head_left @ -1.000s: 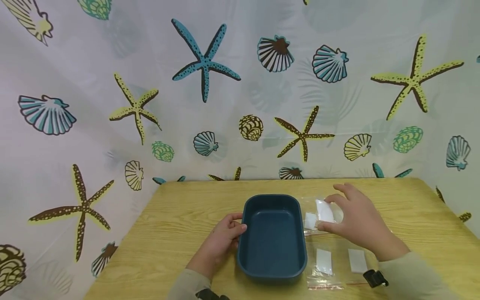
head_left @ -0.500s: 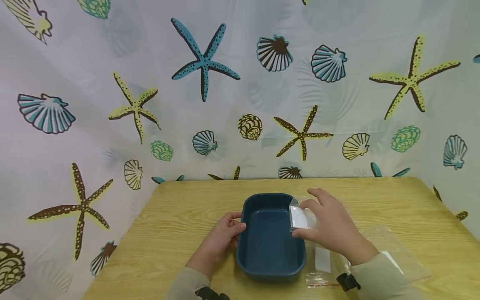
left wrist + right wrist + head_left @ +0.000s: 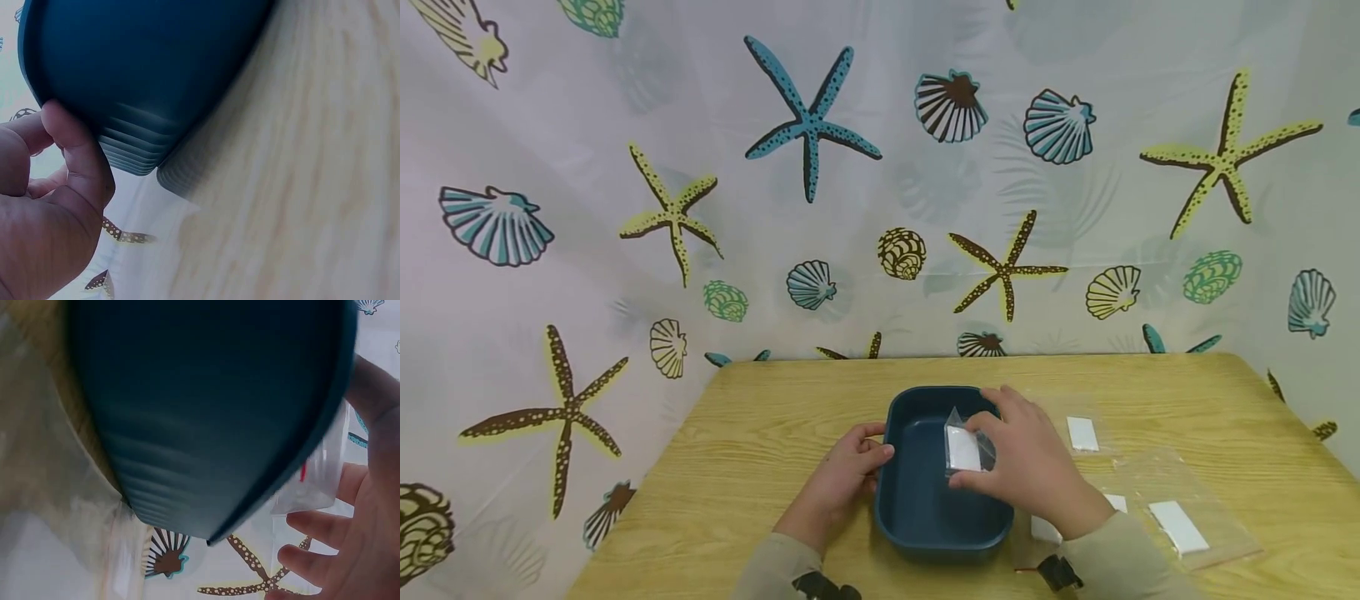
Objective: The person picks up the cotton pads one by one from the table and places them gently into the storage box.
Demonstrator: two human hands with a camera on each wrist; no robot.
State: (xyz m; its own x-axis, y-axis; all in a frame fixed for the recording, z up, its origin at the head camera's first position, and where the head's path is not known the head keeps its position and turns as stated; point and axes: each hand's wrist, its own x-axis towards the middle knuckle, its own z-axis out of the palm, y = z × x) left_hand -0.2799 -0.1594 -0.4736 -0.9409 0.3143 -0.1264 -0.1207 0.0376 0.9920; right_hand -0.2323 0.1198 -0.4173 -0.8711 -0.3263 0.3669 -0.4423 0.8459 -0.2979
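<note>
Beige sleeves point(image 3: 1120, 558) come in over the near edge of a wood-grain table point(image 3: 760, 400), one on each side of a dark blue tub point(image 3: 940, 529). Toward the table's near right corner lies a clear bag point(image 3: 1213, 533) with a white slip inside; two more white slips point(image 3: 1047, 529) show just right of the tub, partly hidden by the right arm.

The tub stands near the middle of the table, its long axis running from the near edge toward the far edge. At its left wall, the left hand point(image 3: 842, 467) pinches the rim, thumb on top and fingers outside.

Across from it, the right hand point(image 3: 1026, 454) reaches in over the tub's right wall, pinching a small clear packet point(image 3: 964, 450) with a white insert between thumb and fingers. The packet is over the tub's opening, a little right of centre, to the left of the right hand's palm; its longer side runs roughly with the tub's length, slightly tilted. The right wrist view shows part of it above the rim. The right hand is much nearer to it than the left.

Beyond the right hand, another bagged white slip point(image 3: 1082, 435) lies toward the far right corner. Behind the far edge hangs a white curtain point(image 3: 850, 242) printed with starfish and shells.
</note>
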